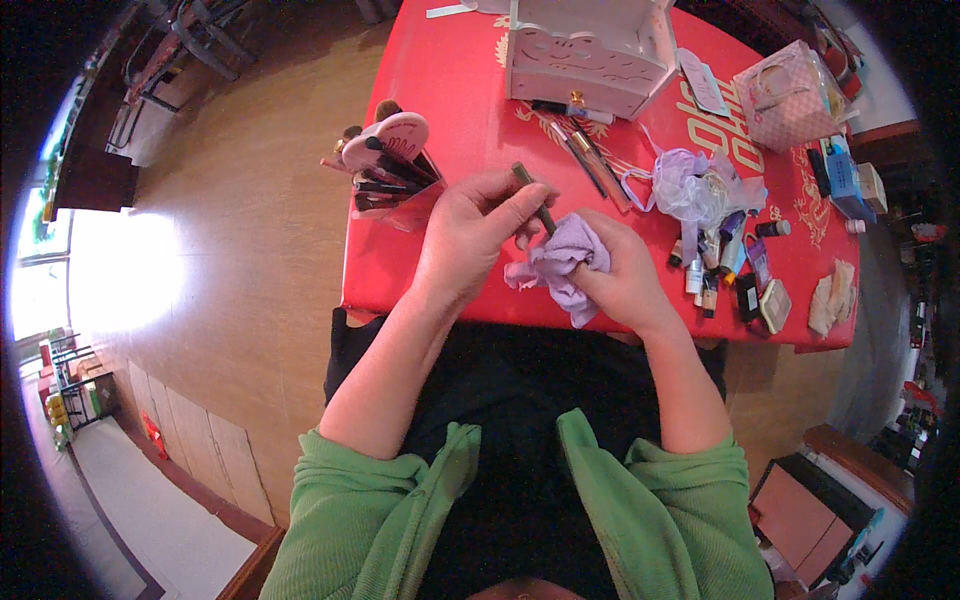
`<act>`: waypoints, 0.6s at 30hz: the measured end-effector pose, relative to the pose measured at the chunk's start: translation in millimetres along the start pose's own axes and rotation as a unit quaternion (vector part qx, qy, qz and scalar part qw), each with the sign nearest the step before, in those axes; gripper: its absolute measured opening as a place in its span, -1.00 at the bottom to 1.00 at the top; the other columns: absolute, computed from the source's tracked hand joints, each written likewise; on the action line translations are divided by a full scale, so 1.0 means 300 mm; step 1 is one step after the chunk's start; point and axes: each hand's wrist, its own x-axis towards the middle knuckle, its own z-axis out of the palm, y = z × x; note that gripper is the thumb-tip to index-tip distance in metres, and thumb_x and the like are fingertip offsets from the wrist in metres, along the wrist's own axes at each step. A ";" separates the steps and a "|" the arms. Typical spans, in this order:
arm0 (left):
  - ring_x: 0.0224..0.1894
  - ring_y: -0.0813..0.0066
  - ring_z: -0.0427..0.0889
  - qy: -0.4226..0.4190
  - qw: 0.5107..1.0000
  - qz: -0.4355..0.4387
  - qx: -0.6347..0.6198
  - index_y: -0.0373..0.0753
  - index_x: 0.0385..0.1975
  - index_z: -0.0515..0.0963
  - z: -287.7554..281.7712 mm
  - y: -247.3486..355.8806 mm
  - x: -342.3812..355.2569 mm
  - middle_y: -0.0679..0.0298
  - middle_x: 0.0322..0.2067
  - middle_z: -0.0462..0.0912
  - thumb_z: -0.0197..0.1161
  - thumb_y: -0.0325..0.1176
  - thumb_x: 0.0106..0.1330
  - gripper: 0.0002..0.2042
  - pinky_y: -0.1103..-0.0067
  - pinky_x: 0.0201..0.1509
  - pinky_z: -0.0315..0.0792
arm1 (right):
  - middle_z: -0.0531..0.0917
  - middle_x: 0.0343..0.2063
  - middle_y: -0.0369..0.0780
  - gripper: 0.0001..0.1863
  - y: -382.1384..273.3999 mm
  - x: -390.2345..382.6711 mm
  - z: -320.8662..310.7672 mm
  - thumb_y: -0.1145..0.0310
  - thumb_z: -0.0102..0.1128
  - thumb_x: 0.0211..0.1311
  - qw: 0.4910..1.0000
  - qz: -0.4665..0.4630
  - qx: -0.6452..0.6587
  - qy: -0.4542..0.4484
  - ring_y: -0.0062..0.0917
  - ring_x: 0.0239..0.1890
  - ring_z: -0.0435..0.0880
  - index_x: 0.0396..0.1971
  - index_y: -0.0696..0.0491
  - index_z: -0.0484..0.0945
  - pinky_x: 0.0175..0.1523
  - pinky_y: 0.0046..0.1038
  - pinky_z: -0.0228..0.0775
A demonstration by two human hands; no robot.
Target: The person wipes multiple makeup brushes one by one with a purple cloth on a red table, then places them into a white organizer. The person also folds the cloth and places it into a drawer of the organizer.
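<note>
My left hand point(462, 228) is closed, pinching a slim dark olive stick point(546, 219) between thumb and fingers. It looks like a cosmetic pencil or a brush handle; I cannot tell which. A crumpled lilac cloth point(572, 250) is gripped in my right hand point(627, 278), bunched against the stick's lower end, which it hides. Both hands are above the near edge of the red-covered table point(450, 110). Left of my left hand stands a pink holder point(410, 207) full of makeup brushes point(385, 165).
A white drawer cabinet point(590, 65) stands at the back. Slim cosmetic pencils point(590, 165) lie before it. To the right are a lilac ribboned pouch point(695, 185), several small tubes and bottles point(708, 285), a beige cloth point(832, 298), a pink checked box point(785, 115) and a blue box point(845, 185).
</note>
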 end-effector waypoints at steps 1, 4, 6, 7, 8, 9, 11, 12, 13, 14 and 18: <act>-0.43 0.69 0.53 -0.002 1.000 -0.003 0.011 -0.35 -0.23 0.65 0.003 0.000 -0.001 0.33 -0.37 0.67 0.23 -0.32 0.44 -0.80 0.71 -0.38 0.41 | 0.64 -0.28 -0.11 -0.68 0.001 0.000 0.002 0.42 0.28 0.02 1.000 0.004 0.011 0.000 -0.34 -0.17 0.67 -0.17 0.16 0.55 -0.04 -0.32 0.47; -0.46 0.69 0.52 -0.002 0.992 -0.076 0.101 -0.32 -0.24 0.66 0.027 -0.003 -0.021 0.36 -0.41 0.64 0.24 -0.31 0.42 -0.81 0.71 -0.39 0.40 | 0.65 -0.26 -0.08 -0.66 0.008 0.005 0.017 0.42 0.28 0.01 0.999 -0.006 0.042 0.012 -0.34 -0.16 0.68 -0.16 0.16 0.55 -0.05 -0.31 0.48; -0.44 0.70 0.52 0.013 0.993 -0.031 0.117 -0.32 -0.24 0.66 0.037 -0.001 -0.030 0.37 -0.42 0.63 0.25 -0.31 0.42 -0.82 0.71 -0.38 0.39 | 0.65 -0.27 -0.08 -0.65 0.012 0.008 0.020 0.43 0.28 0.00 0.998 -0.018 0.057 0.019 -0.34 -0.17 0.68 -0.16 0.17 0.55 -0.05 -0.30 0.49; -0.44 0.70 0.52 0.020 0.992 -0.009 0.125 -0.31 -0.24 0.66 0.038 0.002 -0.034 0.37 -0.43 0.62 0.25 -0.31 0.41 -0.82 0.71 -0.37 0.39 | 0.64 -0.28 -0.08 -0.66 0.013 0.010 0.019 0.43 0.28 -0.01 0.998 -0.023 0.063 0.020 -0.34 -0.17 0.68 -0.17 0.17 0.54 -0.05 -0.30 0.49; -0.43 0.69 0.52 0.028 0.993 0.002 0.114 -0.32 -0.24 0.66 0.036 0.007 -0.036 0.37 -0.43 0.63 0.24 -0.33 0.41 -0.82 0.71 -0.36 0.39 | 0.64 -0.29 -0.09 -0.66 0.013 0.012 0.018 0.44 0.28 -0.02 0.997 -0.027 0.065 0.018 -0.34 -0.18 0.67 -0.18 0.18 0.54 -0.05 -0.30 0.49; -0.42 0.69 0.52 0.036 0.994 0.015 0.104 -0.33 -0.23 0.66 0.029 0.015 -0.038 0.37 -0.42 0.63 0.24 -0.34 0.42 -0.82 0.72 -0.36 0.38 | 0.63 -0.29 -0.10 -0.67 0.011 0.013 0.014 0.45 0.27 -0.02 0.999 -0.023 0.036 -0.001 -0.33 -0.19 0.67 -0.19 0.17 0.53 -0.06 -0.29 0.49; -0.41 0.68 0.52 0.050 0.994 0.047 0.086 -0.34 -0.21 0.66 0.016 0.034 -0.041 0.36 -0.41 0.63 0.22 -0.37 0.42 -0.83 0.71 -0.34 0.39 | 0.60 -0.31 -0.12 -0.68 0.003 0.014 0.001 0.47 0.26 -0.04 0.999 0.006 -0.032 -0.039 -0.32 -0.21 0.66 -0.21 0.17 0.52 -0.07 -0.29 0.49; -0.41 0.68 0.52 0.058 0.993 0.068 0.079 -0.34 -0.19 0.65 0.009 0.046 -0.044 0.34 -0.39 0.64 0.21 -0.38 0.42 -0.83 0.71 -0.33 0.40 | 0.58 -0.31 -0.13 -0.69 -0.003 0.013 0.000 0.48 0.25 -0.06 0.998 -0.016 -0.036 -0.040 -0.32 -0.22 0.65 -0.22 0.17 0.52 -0.09 -0.29 0.50; -0.40 0.67 0.53 0.074 0.991 0.081 0.072 -0.35 -0.17 0.64 0.002 0.062 -0.049 0.33 -0.38 0.65 0.20 -0.40 0.43 -0.84 0.71 -0.31 0.41 | 0.56 -0.32 -0.14 -0.69 -0.010 0.011 0.001 0.50 0.24 -0.07 0.998 -0.025 -0.044 -0.037 -0.32 -0.23 0.64 -0.23 0.17 0.51 -0.10 -0.29 0.50; -0.39 0.65 0.56 0.075 0.990 0.088 0.078 -0.36 -0.10 0.60 0.006 0.074 -0.065 0.29 -0.32 0.68 0.19 -0.47 0.41 -0.84 0.70 -0.31 0.45 | 0.55 -0.32 -0.15 -0.69 -0.016 0.010 0.002 0.52 0.23 -0.08 0.997 -0.034 -0.053 -0.038 -0.32 -0.24 0.63 -0.25 0.17 0.50 -0.12 -0.29 0.50; -0.34 0.65 0.61 0.134 0.969 0.179 0.107 -0.36 -0.12 0.53 0.002 0.160 -0.145 0.24 -0.25 0.65 0.24 -0.61 0.34 -0.84 0.69 -0.30 0.53 | 0.51 -0.32 -0.14 -0.70 -0.036 0.000 0.008 0.55 0.23 -0.12 0.998 -0.023 0.012 -0.063 -0.30 -0.25 0.61 -0.27 0.17 0.51 -0.12 -0.30 0.48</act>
